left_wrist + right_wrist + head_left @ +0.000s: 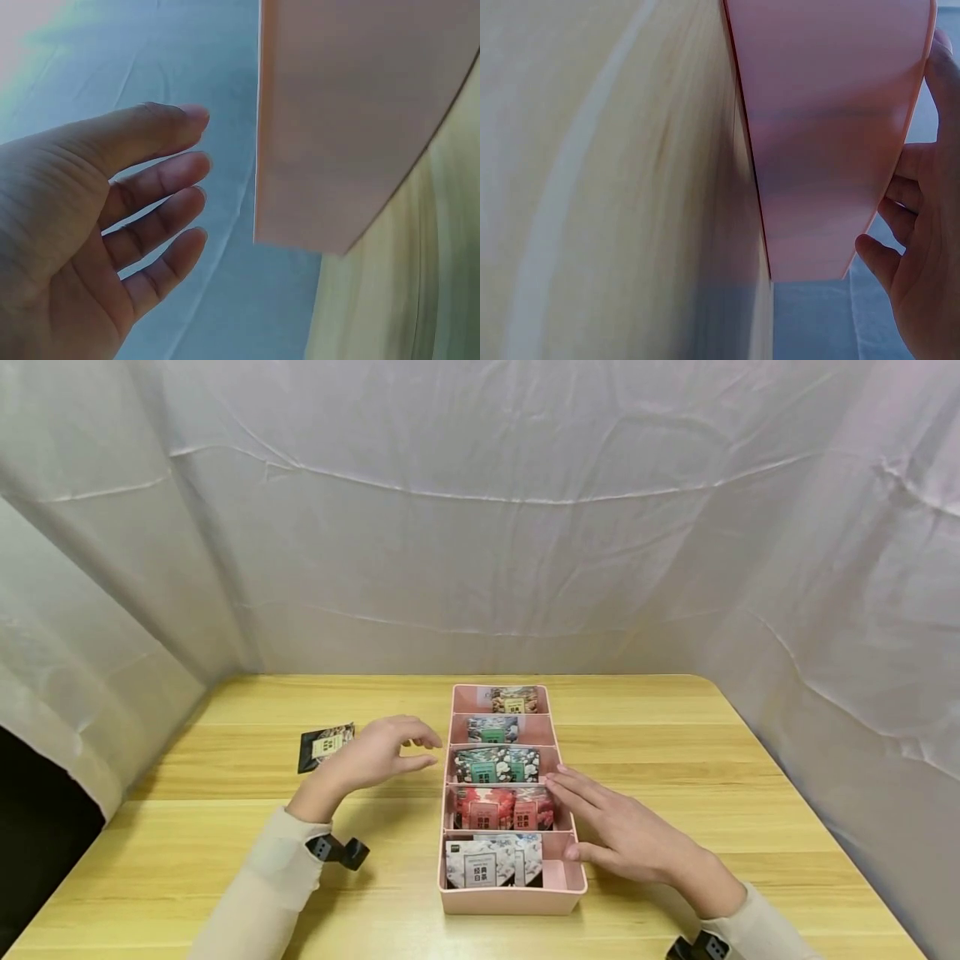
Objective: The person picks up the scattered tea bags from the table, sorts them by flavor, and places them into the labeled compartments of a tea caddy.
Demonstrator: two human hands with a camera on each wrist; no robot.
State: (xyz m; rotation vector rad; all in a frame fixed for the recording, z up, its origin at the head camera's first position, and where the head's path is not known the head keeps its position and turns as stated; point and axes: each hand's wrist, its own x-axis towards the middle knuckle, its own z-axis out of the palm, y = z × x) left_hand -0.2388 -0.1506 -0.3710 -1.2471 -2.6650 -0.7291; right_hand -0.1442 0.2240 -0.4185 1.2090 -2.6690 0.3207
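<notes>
A long pink tray [506, 903] stands on the table, split crosswise into several compartments. Flat tea sachets fill them in part: white tea sachets [480, 865] nearest, then red sachets [483, 810], green sachets [480, 767], a blue-green sachet [491, 729] and a yellow-labelled sachet [514, 700] at the far end. My left hand [382, 752] hovers left of the tray, fingers loosely bent, with nothing in it; the left wrist view shows it apart from the tray wall [352, 127]. Along the right rim rests my right hand [622, 827], fingers extended and holding nothing.
A dark sachet with a yellow label [326, 746] lies on the wooden table [750, 777], left of the tray and partly behind my left hand. Pale cloth [480, 568] hangs behind the table and at both sides. Each wrist carries a small black camera [337, 850].
</notes>
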